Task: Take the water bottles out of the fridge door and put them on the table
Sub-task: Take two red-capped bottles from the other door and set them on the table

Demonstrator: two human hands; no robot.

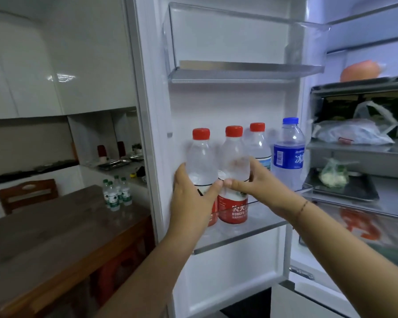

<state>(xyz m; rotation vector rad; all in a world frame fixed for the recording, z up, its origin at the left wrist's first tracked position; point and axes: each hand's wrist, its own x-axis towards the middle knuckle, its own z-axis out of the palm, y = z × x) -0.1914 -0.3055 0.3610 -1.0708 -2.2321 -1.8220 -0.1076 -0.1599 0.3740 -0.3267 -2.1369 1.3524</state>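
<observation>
The open fridge door holds a clear shelf with bottles standing in it. My left hand is wrapped around the leftmost red-capped bottle. Beside it, my right hand grips the second red-capped bottle, whose red label shows below my fingers. Behind them stand a third red-capped bottle and a blue-capped, blue-labelled bottle. Several green-labelled bottles stand together at the far end of the wooden table on the left.
The door shelf above holds nothing. Inside the fridge on the right sit an orange fruit, a plastic bag and trays. A wooden chair stands behind the table. A counter with dishes runs along the back wall.
</observation>
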